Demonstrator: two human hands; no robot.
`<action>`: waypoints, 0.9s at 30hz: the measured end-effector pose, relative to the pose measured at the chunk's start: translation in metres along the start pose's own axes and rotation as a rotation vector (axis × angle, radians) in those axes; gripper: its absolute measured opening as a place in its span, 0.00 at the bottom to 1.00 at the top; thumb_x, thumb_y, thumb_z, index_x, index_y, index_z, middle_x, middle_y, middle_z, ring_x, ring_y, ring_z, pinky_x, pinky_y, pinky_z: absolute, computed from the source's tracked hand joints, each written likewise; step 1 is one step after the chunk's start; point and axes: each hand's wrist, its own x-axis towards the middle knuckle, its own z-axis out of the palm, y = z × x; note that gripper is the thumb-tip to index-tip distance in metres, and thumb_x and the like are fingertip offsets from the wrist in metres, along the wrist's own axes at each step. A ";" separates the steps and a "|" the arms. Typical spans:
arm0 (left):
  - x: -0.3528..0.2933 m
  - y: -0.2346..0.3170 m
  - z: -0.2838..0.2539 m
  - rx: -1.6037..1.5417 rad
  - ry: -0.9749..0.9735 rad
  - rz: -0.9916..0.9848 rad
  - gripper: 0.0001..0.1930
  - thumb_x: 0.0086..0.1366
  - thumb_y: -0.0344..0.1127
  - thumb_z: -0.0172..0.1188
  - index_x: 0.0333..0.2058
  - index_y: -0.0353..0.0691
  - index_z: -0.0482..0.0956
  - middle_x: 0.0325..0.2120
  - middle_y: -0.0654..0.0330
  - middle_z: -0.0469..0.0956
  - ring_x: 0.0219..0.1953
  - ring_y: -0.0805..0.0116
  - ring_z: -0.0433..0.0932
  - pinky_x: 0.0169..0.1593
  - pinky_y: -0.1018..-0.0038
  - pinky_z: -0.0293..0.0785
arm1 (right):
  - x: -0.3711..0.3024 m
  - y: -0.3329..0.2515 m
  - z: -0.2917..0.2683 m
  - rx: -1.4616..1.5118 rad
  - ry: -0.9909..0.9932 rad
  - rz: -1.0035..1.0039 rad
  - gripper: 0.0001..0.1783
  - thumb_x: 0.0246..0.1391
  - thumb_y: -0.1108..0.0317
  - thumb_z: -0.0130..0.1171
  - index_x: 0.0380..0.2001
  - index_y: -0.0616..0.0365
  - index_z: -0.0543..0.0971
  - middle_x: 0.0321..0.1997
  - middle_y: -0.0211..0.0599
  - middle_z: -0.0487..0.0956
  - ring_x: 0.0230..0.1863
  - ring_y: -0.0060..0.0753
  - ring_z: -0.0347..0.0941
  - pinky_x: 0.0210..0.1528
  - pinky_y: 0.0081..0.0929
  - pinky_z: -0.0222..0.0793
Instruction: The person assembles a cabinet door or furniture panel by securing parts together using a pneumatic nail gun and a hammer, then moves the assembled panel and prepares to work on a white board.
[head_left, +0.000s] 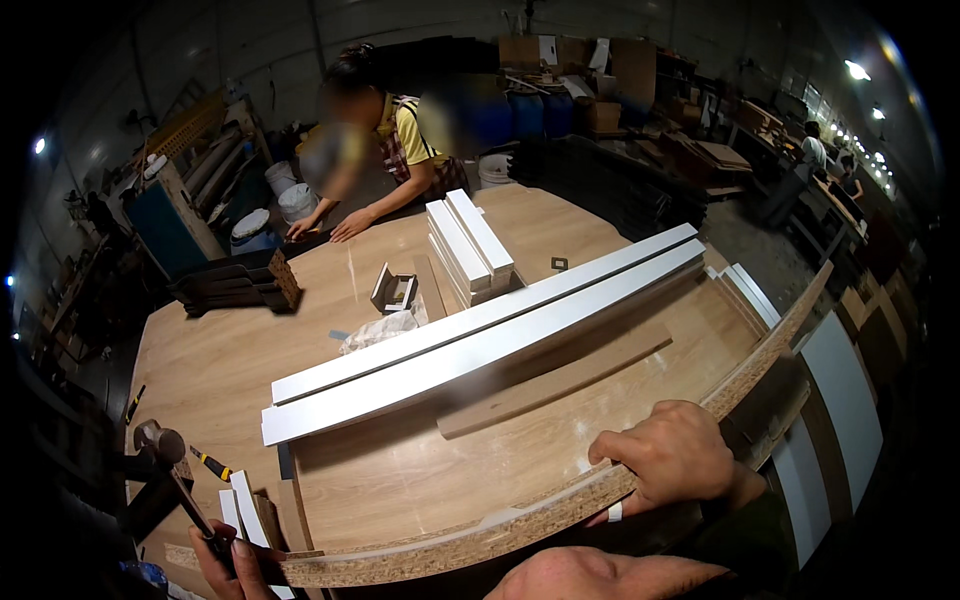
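Observation:
At the lower left, my left hand (235,570) is closed around the handle of a hammer (182,485), its metal head raised up beside the table edge. My right hand (675,455) grips the near chipboard edge of the wood-grain tabletop (400,490), fingers curled on top; a white band shows below its knuckles. Past my hands, two long white boards (490,365) lie side by side across the table, resting on something mostly hidden. A brown strip (555,385) lies in front of them.
Stacked white boards (470,250), an open small box (395,288), a plastic bag (385,330) and dark edged panels (240,280) sit farther back. A utility knife (212,463) lies left. Across the table, a person in yellow (415,140) leans over dark strips. More panels (845,390) stand at right.

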 end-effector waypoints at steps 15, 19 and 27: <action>-0.004 0.063 0.009 0.059 -0.166 -0.073 0.13 0.67 0.33 0.50 0.46 0.32 0.66 0.30 0.62 0.69 0.29 0.73 0.65 0.31 0.77 0.63 | -0.004 -0.004 -0.001 -0.036 0.031 -0.010 0.37 0.37 0.24 0.55 0.29 0.48 0.75 0.11 0.35 0.72 0.16 0.42 0.72 0.27 0.34 0.69; -0.007 0.062 0.006 0.032 -0.168 -0.124 0.14 0.67 0.33 0.50 0.47 0.32 0.66 0.30 0.60 0.70 0.29 0.73 0.66 0.32 0.78 0.64 | -0.009 -0.008 -0.002 -0.066 0.062 0.006 0.33 0.33 0.27 0.62 0.28 0.45 0.76 0.10 0.29 0.71 0.16 0.37 0.71 0.26 0.31 0.66; -0.021 0.014 -0.022 0.024 -0.071 -0.025 0.22 0.67 0.29 0.50 0.58 0.28 0.59 0.40 0.58 0.71 0.28 0.76 0.72 0.32 0.80 0.71 | -0.019 -0.018 0.009 -0.098 0.197 0.042 0.36 0.28 0.24 0.62 0.28 0.44 0.77 0.14 0.29 0.75 0.18 0.44 0.72 0.26 0.36 0.68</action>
